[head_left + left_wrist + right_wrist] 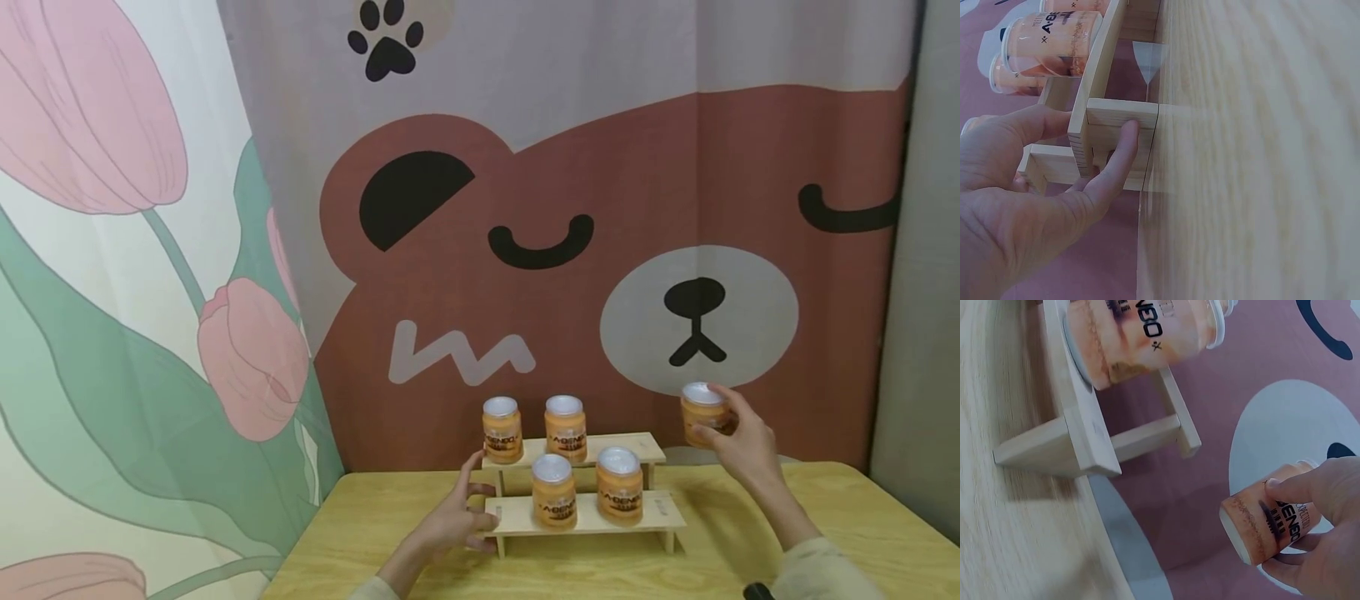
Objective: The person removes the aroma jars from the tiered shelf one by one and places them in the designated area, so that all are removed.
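Note:
A two-step wooden display stand [585,523] holds several orange jars with silvery lids and dark lettering. Two of them, a left jar [502,433] and another jar [566,432], stand upright on the upper step. On the lower step are a left jar [554,493] and a right jar [620,487]. My left hand [456,517] grips the stand's left end; in the left wrist view one fingertip [1129,128] presses the end leg [1113,114]. Raised right of the stand, my right hand [746,442] holds one more jar [1275,515] between thumb and fingers, apart from the shelves.
The stand rests on a wood-grain table [375,517]. Close behind hangs a curtain [450,292] with a bear print, and at the left a tulip-printed curtain [112,333]. A small black object [757,591] shows at the bottom edge near the right sleeve [821,575].

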{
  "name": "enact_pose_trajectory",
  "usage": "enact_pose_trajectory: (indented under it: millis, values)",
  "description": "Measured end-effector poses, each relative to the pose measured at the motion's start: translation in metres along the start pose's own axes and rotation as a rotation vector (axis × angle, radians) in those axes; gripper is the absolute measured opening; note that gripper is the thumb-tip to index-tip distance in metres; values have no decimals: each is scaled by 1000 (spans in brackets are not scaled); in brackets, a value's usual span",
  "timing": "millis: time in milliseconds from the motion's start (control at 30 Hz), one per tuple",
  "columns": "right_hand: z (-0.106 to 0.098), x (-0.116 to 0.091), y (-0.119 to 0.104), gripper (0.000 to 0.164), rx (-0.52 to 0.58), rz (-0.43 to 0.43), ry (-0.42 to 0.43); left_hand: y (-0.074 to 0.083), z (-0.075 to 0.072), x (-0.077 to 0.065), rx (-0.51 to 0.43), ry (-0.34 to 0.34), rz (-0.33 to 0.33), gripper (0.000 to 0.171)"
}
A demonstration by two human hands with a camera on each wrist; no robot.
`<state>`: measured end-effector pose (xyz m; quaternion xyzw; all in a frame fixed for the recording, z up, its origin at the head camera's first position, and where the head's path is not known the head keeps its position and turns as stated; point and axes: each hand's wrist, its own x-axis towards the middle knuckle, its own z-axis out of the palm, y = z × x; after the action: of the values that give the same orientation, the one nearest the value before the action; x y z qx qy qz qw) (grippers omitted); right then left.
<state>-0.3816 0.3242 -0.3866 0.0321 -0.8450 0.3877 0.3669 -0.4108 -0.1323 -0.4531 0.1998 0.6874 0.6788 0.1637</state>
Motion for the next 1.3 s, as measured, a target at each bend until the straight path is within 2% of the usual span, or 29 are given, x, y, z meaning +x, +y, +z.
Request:
enact_pose_trajectory:
  millis: [333,800,1300]
  values:
    - [-10,-4,16,72,-3,33,-34,-1,0,0,-6,-1,4,109]
    - [-13,-9,55,72,-28,52,20,-1,0,1,2,6,-1,111]
    - [-44,-21,105,71,-56,61,20,-2,0,0,-4,10,3,110]
